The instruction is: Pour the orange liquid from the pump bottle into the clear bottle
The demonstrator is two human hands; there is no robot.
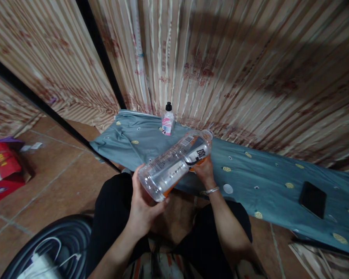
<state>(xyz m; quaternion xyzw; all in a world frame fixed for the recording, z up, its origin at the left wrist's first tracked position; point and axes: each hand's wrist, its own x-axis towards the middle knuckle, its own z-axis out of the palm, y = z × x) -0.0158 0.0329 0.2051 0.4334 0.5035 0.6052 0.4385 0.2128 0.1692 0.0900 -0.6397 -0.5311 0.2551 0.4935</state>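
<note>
- The clear plastic bottle (174, 164) carries a label with small print, a barcode near the neck and one large black character on white; none of it reads clearly.
- It looks empty, with an orange band along its underside.
- It lies tilted, base toward the camera, neck up and away over the blue-green cloth (250, 174).
- The left hand (144, 207) cups the base with fingers curled.
- The right hand (205, 170) grips near the neck.
- A small pink-labelled bottle (168, 121) stands behind; a dark phone (312, 199) lies to the right.

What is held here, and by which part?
A clear plastic bottle, lying tilted: left hand cups its base, right hand grips the neck end.
</note>
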